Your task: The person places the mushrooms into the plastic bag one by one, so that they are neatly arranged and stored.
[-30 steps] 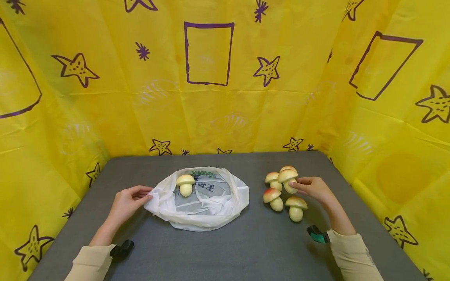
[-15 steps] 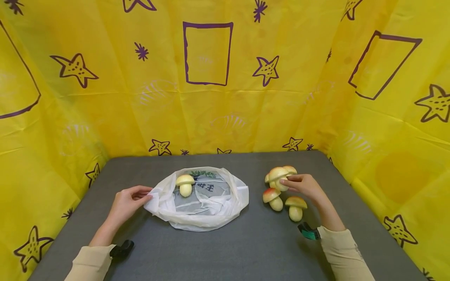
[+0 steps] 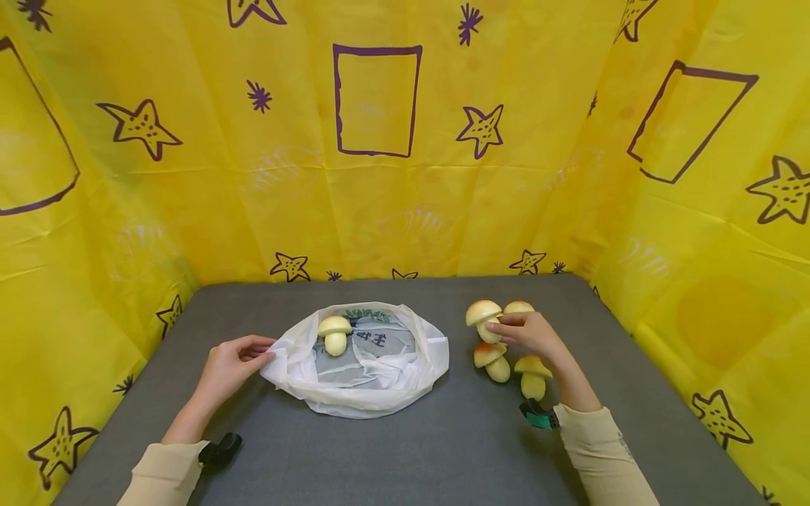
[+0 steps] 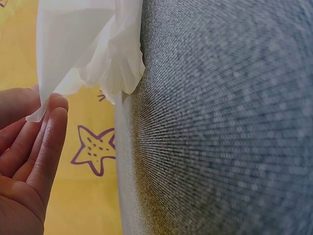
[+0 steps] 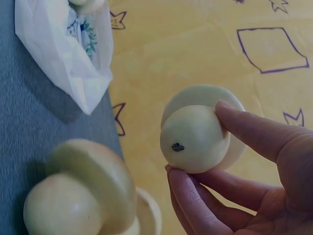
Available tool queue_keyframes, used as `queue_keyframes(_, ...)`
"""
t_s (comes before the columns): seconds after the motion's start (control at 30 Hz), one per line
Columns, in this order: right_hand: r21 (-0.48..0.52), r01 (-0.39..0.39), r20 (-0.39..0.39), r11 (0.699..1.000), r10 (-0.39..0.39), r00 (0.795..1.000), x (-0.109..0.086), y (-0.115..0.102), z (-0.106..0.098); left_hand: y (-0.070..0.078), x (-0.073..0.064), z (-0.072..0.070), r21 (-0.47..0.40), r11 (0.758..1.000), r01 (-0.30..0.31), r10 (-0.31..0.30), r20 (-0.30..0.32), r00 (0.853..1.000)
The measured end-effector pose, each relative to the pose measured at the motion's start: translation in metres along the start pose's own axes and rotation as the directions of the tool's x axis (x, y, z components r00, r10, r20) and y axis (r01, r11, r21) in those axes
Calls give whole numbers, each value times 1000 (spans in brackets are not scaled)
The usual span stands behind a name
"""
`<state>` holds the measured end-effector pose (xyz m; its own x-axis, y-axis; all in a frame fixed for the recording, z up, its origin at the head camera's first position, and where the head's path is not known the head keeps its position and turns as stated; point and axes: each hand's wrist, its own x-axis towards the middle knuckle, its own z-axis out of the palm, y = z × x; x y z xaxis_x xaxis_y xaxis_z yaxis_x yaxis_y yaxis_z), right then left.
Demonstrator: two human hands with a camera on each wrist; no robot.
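My left hand [image 3: 230, 362] pinches the left edge of a white plastic bag [image 3: 373, 399] between thumb and fingers. The bag lies with its mouth held wide, and a toy mushroom [image 3: 335, 339] rests inside at its left. My right hand [image 3: 534, 332] grips another toy mushroom [image 3: 483, 315] by its pale stem, thumb on one side and fingers on the other. In the right wrist view this held mushroom [image 5: 195, 139] shows its stem end, with a dark spot, toward the camera. The left wrist view has the bag's corner [image 4: 44, 105] between my fingertips.
On the grey table [image 3: 380, 464], below the held mushroom, lie a red-capped mushroom [image 3: 491, 361] and a tan-capped one [image 3: 534, 377]. Behind my right fingers a further cap [image 3: 519, 307] shows partly. Yellow printed cloth [image 3: 380, 211] walls in the table's back and sides.
My right hand has carried its mushroom leftward, across the mushrooms behind it, toward the bag. My left hand and the bag have stayed in place.
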<state>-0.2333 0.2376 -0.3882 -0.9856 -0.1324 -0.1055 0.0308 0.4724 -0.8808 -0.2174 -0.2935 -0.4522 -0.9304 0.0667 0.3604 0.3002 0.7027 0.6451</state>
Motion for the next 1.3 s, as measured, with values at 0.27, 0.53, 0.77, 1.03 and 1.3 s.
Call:
queue_keyframes(0.27, 2, -5, 14, 1000, 5, 1000, 9, -7, 14, 0, 0, 1, -6, 1000, -3, 3, -1, 1000)
queue_keyframes(0.53, -53, -1, 10, 999, 2, 1000, 17, -14, 28, 0, 0, 1, 1, 1000, -4, 4, 7, 1000)
queue_keyframes(0.77, -54, -18, 32, 998, 20, 999, 24, -21, 39, 0, 1, 1, 1, 1000, -2, 2, 1, 1000)
queue_keyframes(1.03, 4, -7, 47, 1000, 6, 999, 34, -30, 55, 2, 1, 1, 7, 1000, 13, -13, 14, 1000)
queue_keyframes(1.3, -15, 39, 67, 999, -38, 997, 41, -41, 69, 2, 0, 1, 8, 1000, 20, -20, 10, 1000)
